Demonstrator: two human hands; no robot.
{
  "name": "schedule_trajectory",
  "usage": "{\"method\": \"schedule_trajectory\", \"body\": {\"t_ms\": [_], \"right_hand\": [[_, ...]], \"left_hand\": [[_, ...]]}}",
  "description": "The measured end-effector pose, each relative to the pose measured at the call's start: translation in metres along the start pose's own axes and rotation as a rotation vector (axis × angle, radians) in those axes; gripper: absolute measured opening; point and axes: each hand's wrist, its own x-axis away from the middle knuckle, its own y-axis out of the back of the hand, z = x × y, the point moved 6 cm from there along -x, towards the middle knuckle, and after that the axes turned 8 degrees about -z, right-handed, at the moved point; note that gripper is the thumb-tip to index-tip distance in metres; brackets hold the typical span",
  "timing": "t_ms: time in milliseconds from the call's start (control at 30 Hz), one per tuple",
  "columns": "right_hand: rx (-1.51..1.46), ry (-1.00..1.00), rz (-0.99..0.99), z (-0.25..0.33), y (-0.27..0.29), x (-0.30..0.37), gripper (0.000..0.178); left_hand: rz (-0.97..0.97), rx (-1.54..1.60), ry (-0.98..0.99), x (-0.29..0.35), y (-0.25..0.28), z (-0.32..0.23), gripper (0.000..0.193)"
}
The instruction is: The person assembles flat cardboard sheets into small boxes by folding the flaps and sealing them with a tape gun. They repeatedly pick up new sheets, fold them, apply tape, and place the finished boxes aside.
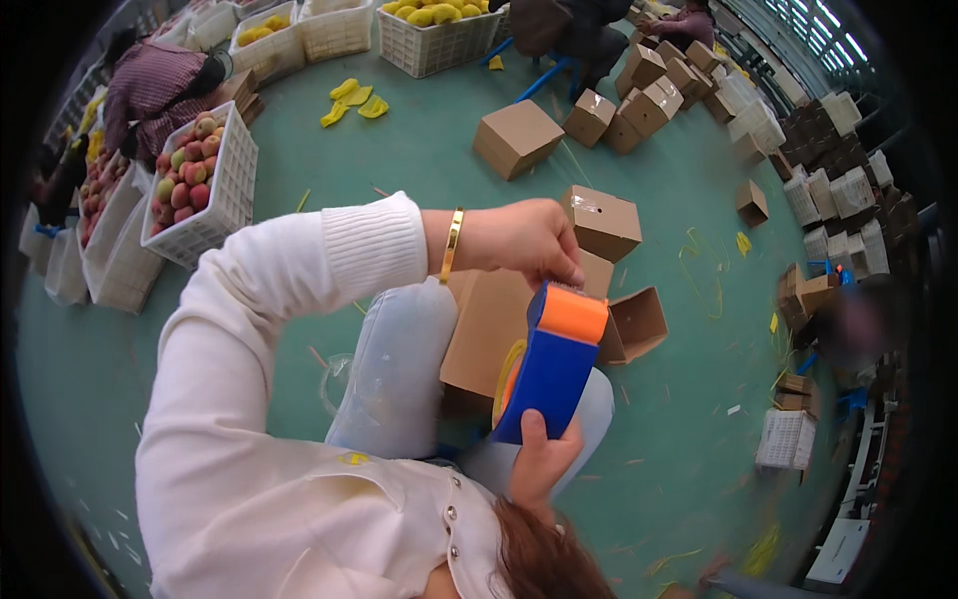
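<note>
A blue and orange tape dispenser (557, 364) is gripped at its lower end by my right hand (546, 461), with the thumb lying on the blue side. My left hand (529, 240), wearing a gold bracelet (452, 245), reaches across from the left. Its fingers are pinched together at the dispenser's top end; what they hold there, if anything, is too small to tell. Below my hands a brown cardboard box (486, 334) stands between my knees, partly covered by the dispenser. A smaller open carton (636, 324) lies just right of it.
Closed cartons (604, 222) stand beyond my hands, with another (517, 138) and a pile farther back. White crates hold apples (190, 175) at left and yellow-wrapped fruit (429, 14) at the back. Yellow foam nets (351, 100) lie on the green floor. Other people sit around.
</note>
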Motion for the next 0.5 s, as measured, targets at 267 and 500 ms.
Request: {"method": "schedule_trajectory", "body": {"t_ms": [267,500], "right_hand": [[0.037,-0.113,0.025,-0.011,-0.002,0.001,0.033],[-0.058,-0.342,0.205,0.003,-0.014,-0.004,0.031]], "left_hand": [[-0.077,-0.029,-0.001,-0.087,0.053,-0.017,0.014],[-0.022,0.039,0.128,-0.151,0.068,0.078,0.012]]}}
